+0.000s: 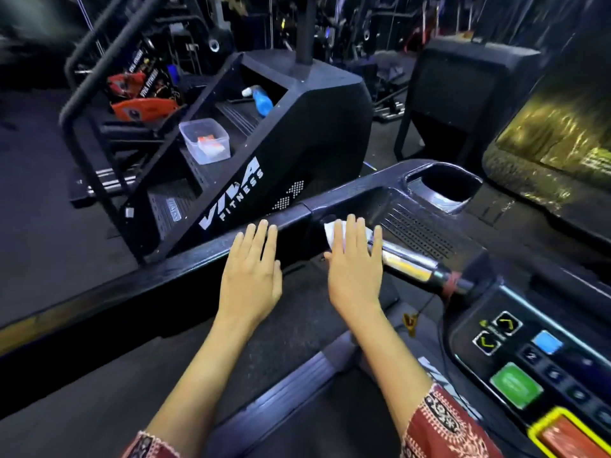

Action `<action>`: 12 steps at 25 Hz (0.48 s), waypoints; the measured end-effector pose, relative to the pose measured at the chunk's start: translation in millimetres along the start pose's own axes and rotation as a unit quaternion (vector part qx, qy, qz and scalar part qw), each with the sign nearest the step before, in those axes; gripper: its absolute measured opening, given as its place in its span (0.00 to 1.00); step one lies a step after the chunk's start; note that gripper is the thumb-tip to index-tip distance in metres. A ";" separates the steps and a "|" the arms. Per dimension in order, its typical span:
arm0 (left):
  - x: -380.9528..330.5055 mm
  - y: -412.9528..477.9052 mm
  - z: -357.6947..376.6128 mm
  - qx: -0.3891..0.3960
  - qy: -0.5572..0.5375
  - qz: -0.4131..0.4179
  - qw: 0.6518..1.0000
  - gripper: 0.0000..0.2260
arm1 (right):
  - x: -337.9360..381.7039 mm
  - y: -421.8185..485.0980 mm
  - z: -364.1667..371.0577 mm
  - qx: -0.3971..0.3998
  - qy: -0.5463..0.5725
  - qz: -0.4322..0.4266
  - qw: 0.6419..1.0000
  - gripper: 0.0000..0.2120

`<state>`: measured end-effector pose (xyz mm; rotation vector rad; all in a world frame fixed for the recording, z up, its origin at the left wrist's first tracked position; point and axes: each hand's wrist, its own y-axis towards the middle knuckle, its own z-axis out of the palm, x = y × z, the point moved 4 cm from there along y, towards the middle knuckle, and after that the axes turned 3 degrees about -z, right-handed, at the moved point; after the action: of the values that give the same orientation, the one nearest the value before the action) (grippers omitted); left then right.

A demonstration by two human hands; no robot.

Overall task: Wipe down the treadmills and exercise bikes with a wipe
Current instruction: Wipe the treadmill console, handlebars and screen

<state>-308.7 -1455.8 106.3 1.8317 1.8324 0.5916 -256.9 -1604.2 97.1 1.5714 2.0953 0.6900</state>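
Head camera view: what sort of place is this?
Most likely a gym: a treadmill console with arrow and number buttons, a stair climber lettered VIVA FITNESS, and more exercise machines in the dim background.

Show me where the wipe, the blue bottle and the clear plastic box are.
wipe (330, 231): head view, its white left corner
blue bottle (263, 104): head view, its blue body
clear plastic box (193, 144): head view, its side wall

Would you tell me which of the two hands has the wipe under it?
The right hand, its straight fingers pressing the white wipe onto the treadmill beside the silver grip; the left hand lies flat on the black rail, with no wipe.
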 end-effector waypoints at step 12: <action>-12.9 50.7 9.6 0.151 -0.049 0.122 0.980 0.26 | -16.7 -7.7 -11.7 0.121 -0.156 -0.041 0.979 0.22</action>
<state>-262.8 -1468.4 130.0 2.2658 1.7186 0.3101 -265.4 -1623.6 102.2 1.5875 2.0477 0.1486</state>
